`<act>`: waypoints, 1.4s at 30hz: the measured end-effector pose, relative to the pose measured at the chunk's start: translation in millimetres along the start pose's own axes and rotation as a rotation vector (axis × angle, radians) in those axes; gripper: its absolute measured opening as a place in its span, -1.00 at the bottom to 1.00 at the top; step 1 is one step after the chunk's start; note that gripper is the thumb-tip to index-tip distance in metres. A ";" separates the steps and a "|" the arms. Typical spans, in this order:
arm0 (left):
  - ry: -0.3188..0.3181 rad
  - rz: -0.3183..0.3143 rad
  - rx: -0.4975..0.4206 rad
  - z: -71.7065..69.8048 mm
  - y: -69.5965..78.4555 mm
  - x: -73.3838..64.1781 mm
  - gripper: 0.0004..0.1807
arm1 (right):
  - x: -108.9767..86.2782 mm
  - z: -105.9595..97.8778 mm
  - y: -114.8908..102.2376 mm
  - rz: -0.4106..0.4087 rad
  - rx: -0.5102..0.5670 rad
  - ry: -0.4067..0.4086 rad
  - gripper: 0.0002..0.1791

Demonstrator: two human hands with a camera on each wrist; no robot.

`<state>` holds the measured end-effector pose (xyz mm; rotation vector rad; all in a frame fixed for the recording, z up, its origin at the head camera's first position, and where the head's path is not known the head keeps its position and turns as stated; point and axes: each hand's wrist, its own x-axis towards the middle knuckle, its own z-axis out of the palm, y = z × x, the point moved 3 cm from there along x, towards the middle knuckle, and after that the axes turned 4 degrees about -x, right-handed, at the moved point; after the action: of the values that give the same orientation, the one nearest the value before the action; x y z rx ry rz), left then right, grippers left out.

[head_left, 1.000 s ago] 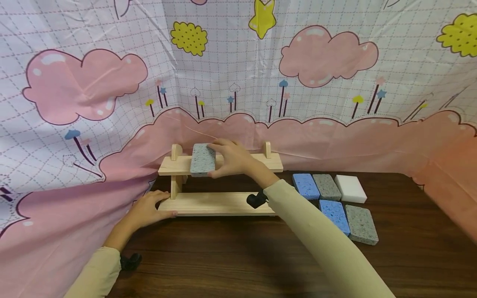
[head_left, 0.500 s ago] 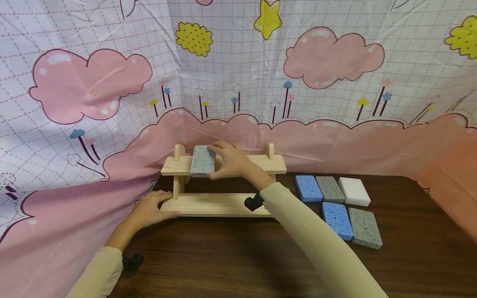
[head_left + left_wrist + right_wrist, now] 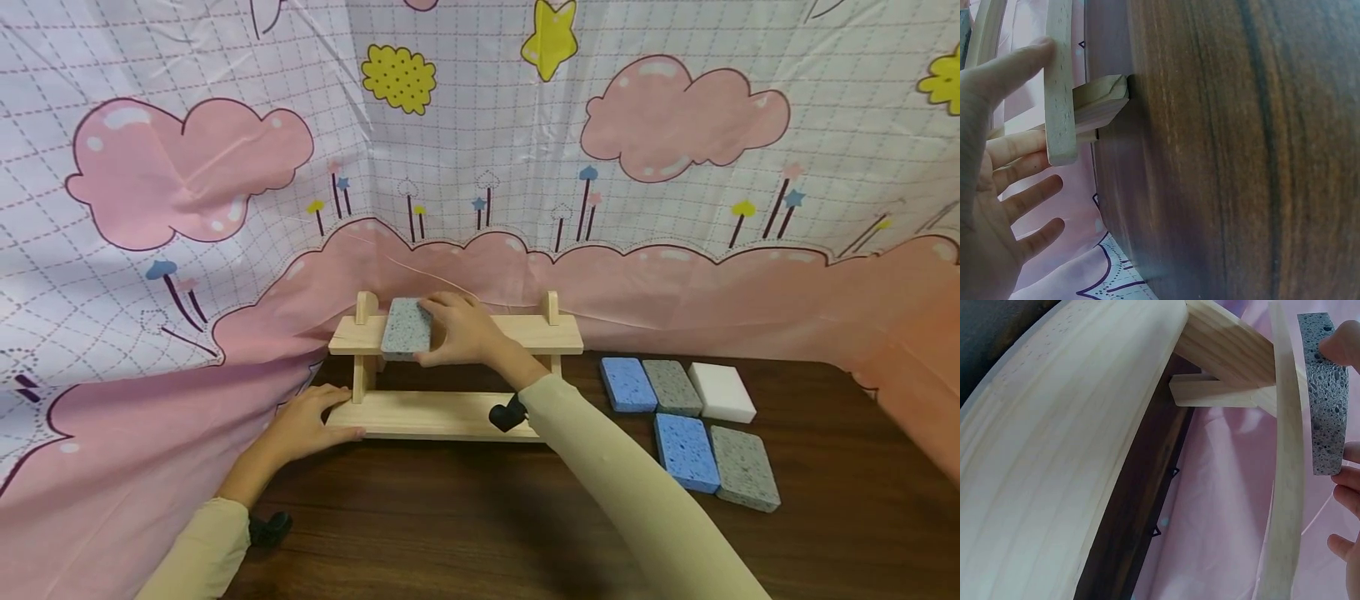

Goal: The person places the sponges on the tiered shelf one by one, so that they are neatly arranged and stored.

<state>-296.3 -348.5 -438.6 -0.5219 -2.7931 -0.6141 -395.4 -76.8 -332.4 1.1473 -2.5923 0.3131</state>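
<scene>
A two-tier wooden shelf rack [image 3: 442, 415] stands at the back of the table. My right hand [image 3: 462, 331] holds a light grey speckled sponge [image 3: 407, 328] at the left part of the upper board [image 3: 528, 335], thumb and fingers on opposite edges. In the right wrist view the sponge [image 3: 1327, 403] lies close along the board's upper face; whether they touch I cannot tell. My left hand [image 3: 303, 423] grips the lower board's left end. The left wrist view shows its thumb [image 3: 1022, 65] on one side of the board and the front fingers reaching behind.
Two blue sponges [image 3: 628, 384] [image 3: 686, 453], two darker grey sponges [image 3: 672, 387] [image 3: 746, 467] and a white sponge block [image 3: 722, 392] lie on the dark wood table [image 3: 420, 525], right of the rack. A patterned cloth [image 3: 480, 275] hangs right behind it.
The head view has swung slightly left. Relative to the rack, the sponge in my right hand has shifted a little left along the upper board. My left hand keeps its place on the rack.
</scene>
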 end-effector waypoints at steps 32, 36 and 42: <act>-0.009 -0.008 0.009 6.5 -0.3 2.1 -0.15 | 3.3 17.7 3.1 0.008 0.050 -0.071 0.04; -0.007 -0.011 0.010 5.8 -2.7 1.9 -0.14 | 4.3 18.4 3.4 0.006 0.037 -0.076 0.05; -0.021 -0.024 0.015 3.8 -5.4 1.4 -0.13 | 2.7 18.6 3.9 0.006 0.021 -0.094 0.09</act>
<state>-300.3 -351.0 -443.5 -0.4952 -2.8252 -0.5955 -403.2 -81.9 -349.1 1.1888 -2.6796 0.2950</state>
